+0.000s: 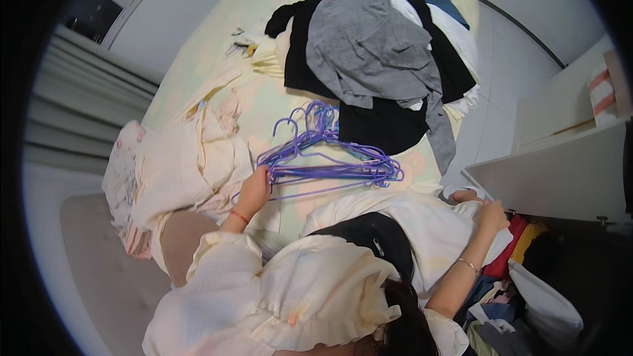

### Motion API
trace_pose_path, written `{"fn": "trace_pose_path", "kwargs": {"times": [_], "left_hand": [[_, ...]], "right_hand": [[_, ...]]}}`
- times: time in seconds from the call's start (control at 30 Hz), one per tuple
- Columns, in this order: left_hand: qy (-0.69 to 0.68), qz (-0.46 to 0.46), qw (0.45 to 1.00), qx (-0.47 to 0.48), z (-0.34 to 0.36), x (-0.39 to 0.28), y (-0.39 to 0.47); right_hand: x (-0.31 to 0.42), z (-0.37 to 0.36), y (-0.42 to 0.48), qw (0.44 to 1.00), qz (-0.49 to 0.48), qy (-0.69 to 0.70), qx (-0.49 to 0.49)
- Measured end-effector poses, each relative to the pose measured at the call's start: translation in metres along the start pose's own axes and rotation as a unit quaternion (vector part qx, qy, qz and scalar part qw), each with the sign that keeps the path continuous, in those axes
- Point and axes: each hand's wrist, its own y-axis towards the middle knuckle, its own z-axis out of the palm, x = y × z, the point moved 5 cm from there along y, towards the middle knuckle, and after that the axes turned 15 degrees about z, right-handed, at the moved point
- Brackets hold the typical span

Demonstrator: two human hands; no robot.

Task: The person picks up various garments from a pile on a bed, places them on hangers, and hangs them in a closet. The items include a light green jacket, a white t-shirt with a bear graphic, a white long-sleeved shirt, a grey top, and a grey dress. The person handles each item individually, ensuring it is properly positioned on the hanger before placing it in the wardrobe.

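My left hand, with a red cord at its wrist, grips the left corner of the purple clothes hangers. These lie bunched on the bed, hooks pointing away from me, with a few blue ones among them. My right hand is at my right knee, on the pale trousers, close to the edge of a cabinet door. Whether its fingers hold anything is unclear. Beyond the hangers a grey long-sleeved top lies over black garments, one of which covers part of the hangers.
Crumpled cream bedding and a brown cushion are at my left, before the padded headboard. A black bag with a zip rests on my lap. Heaped clothes fill the open cabinet at my right.
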Motion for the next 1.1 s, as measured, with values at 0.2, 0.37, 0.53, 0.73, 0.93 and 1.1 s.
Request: {"fn": "trace_pose_path", "kwargs": {"times": [0.2,0.37,0.53,0.73,0.93,1.1], "left_hand": [[0.068,0.186,0.978,0.060,-0.088,-0.073,0.061],[-0.003,0.231,0.970,0.080,-0.116,-0.130,0.113],[-0.084,0.271,0.954,0.094,-0.113,-0.150,0.144],[-0.130,0.382,0.912,0.074,-0.077,-0.178,0.211],[-0.152,0.197,0.942,-0.224,-0.023,-0.105,0.354],[-0.112,-0.008,0.966,-0.234,0.058,-0.031,0.444]], "right_hand": [[0.097,-0.049,-0.102,0.849,-0.352,0.392,0.032],[0.133,-0.108,-0.216,0.684,-0.636,0.355,-0.046],[0.119,-0.079,-0.200,0.717,-0.563,0.378,-0.161],[0.082,-0.034,-0.160,0.794,-0.403,0.375,-0.259],[0.051,0.000,-0.108,0.882,-0.124,0.439,-0.117],[0.051,0.008,-0.089,0.876,-0.008,0.479,-0.054]]}}
